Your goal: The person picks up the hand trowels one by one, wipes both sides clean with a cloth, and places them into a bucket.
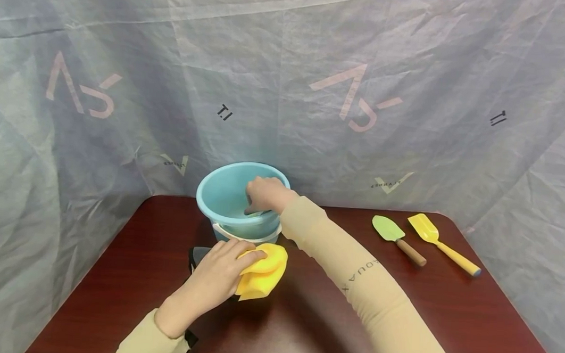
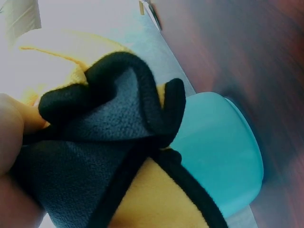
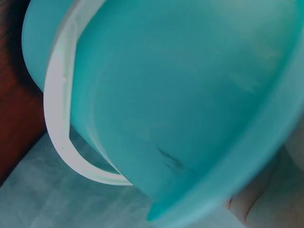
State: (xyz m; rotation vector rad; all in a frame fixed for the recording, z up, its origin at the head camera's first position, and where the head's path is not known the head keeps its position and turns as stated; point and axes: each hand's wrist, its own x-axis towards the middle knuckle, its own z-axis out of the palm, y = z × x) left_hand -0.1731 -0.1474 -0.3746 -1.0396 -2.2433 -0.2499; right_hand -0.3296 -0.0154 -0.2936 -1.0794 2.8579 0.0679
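My left hand (image 1: 215,271) grips a bunched cloth (image 1: 260,271), bright yellow in the head view, in front of the bucket. The left wrist view shows the cloth's grey side (image 2: 104,114) with black edging and a second yellow part. A light blue bucket (image 1: 241,229) with a white handle (image 1: 222,231) stands at the back of the table. My right hand (image 1: 267,193) reaches over its near right rim, fingers bent down inside. What those fingers touch is mostly hidden; a small pale edge shows beneath them. In the right wrist view, the bucket's wall (image 3: 166,109) hides most of the hand.
On the right of the dark red table (image 1: 298,326) lie a green trowel (image 1: 389,229) with a brown handle and a yellow scoop (image 1: 425,229) with a yellow handle. A grey sheet (image 1: 277,91) hangs close behind the table and at its sides.
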